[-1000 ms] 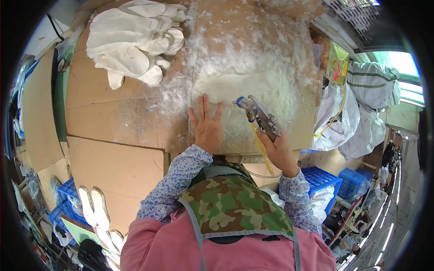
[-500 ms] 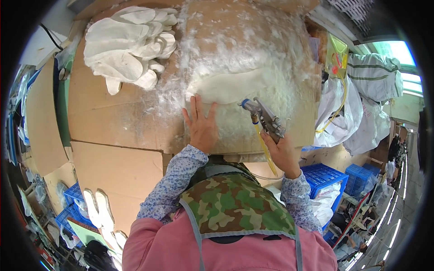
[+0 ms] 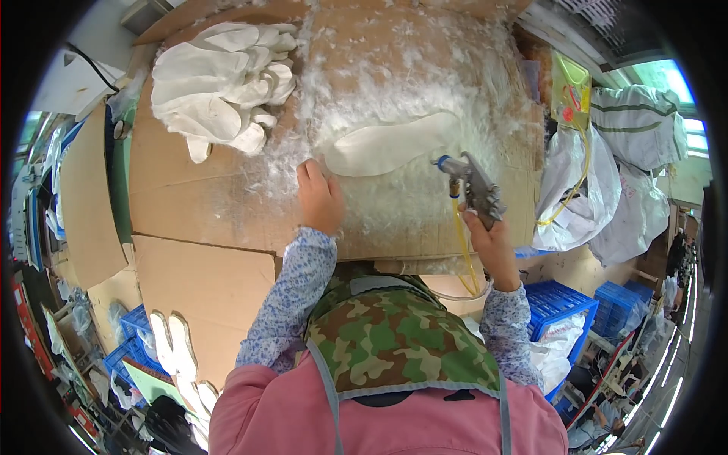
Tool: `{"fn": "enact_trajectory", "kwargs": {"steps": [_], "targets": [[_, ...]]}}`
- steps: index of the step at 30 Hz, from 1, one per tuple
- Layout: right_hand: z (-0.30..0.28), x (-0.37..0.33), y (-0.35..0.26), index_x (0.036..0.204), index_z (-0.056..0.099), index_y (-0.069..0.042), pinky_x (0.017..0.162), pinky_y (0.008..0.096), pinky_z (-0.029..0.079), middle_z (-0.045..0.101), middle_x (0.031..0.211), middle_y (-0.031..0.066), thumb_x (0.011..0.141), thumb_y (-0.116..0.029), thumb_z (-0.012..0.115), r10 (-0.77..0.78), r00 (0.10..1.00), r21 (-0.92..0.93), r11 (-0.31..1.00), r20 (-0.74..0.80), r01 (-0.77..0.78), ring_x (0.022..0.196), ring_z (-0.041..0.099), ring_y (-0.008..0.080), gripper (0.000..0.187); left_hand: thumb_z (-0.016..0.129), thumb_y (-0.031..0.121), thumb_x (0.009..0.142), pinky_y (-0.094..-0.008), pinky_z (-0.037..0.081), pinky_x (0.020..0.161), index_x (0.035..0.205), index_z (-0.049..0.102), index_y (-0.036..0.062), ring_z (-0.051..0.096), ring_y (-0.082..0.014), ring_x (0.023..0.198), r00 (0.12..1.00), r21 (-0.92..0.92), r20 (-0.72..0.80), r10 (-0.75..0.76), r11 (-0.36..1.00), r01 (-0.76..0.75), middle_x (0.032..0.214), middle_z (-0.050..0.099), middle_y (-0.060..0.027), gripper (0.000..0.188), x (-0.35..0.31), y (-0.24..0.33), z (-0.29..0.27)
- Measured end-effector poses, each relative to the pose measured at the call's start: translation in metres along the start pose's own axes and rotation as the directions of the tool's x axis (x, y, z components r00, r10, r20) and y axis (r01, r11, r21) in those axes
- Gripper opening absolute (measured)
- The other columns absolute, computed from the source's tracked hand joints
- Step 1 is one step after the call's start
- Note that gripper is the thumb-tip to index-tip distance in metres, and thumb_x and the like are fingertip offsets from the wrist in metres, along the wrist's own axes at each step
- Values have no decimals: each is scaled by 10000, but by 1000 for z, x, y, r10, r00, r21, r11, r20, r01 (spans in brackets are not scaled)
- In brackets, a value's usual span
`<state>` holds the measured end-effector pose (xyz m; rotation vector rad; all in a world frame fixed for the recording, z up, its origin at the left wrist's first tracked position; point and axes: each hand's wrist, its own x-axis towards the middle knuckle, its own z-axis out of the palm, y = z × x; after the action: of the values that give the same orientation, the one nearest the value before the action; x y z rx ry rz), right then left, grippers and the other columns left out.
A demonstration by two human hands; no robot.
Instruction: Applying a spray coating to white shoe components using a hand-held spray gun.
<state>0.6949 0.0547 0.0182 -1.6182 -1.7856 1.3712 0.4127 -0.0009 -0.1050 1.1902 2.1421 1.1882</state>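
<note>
A white insole (image 3: 390, 144) lies at a slant over the glue-whitened patch in the middle of the cardboard-covered table (image 3: 216, 205). My left hand (image 3: 321, 201) is at its near left end, fingers bent and drawn together on the edge; the thumb is mostly hidden. In my right hand (image 3: 491, 246) is a metal spray gun (image 3: 479, 189) with a blue nozzle ring, its tip just right of the insole's near edge. A yellow hose (image 3: 464, 246) runs down from the gun. Farther left, a loose pile of white insoles (image 3: 220, 83) overlaps on the cardboard.
White stringy residue (image 3: 409, 61) covers the table's far middle. White sacks (image 3: 580, 186) and a yellow container (image 3: 570, 87) stand along the right. Blue crates (image 3: 557, 299) sit at lower right, others (image 3: 136, 326) at lower left. More insoles (image 3: 182, 345) rest on a lower cardboard sheet.
My left hand has gone from spread fingers to bent ones at the insole's end. The insole now shows a sharper outline. The spray gun has moved right with my right hand.
</note>
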Motion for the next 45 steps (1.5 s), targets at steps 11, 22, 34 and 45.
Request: {"fn": "enact_trajectory", "kwargs": {"steps": [11, 22, 34, 45], "targets": [[-38, 5, 38, 1235, 527, -56, 424, 179, 292, 669, 1027, 41, 953, -125, 556, 15, 995, 400, 916, -94, 24, 495, 366, 18, 292, 554, 28, 776, -490, 464, 823, 1147, 492, 5, 563, -422, 984, 998, 212, -9, -69, 975, 69, 1091, 547, -237, 376, 39, -17, 19], [-49, 13, 63, 1096, 672, -59, 427, 215, 177, 317, 563, -92, 962, -210, 574, 34, 998, 348, 937, -52, -14, 468, 253, 13, 224, 572, 99, 810, -288, 524, 701, 1123, 620, 4, 613, -141, 807, 963, -695, 102, -249, 675, 248, 946, 644, -42, 330, 2, 34, -51], [4, -7, 3, 1107, 666, -89, 436, 211, 178, 291, 568, -92, 966, -211, 570, 1, 1000, 165, 986, 23, -4, 473, 230, 10, 210, 553, 130, 891, -365, 466, 935, 1312, 487, 104, 534, -163, 1109, 771, -816, -209, -601, 542, 202, 1196, 550, -31, 427, -221, -97, -274], [72, -10, -37, 1063, 625, -65, 389, 215, 212, 355, 571, -68, 975, -160, 536, -39, 972, 25, 999, 231, 34, 433, 268, 18, 157, 585, 54, 813, -354, 545, 795, 1287, 489, 132, 618, -188, 909, 253, -743, -482, -839, 544, 389, 1015, 591, -62, 490, -443, -245, -354]]}}
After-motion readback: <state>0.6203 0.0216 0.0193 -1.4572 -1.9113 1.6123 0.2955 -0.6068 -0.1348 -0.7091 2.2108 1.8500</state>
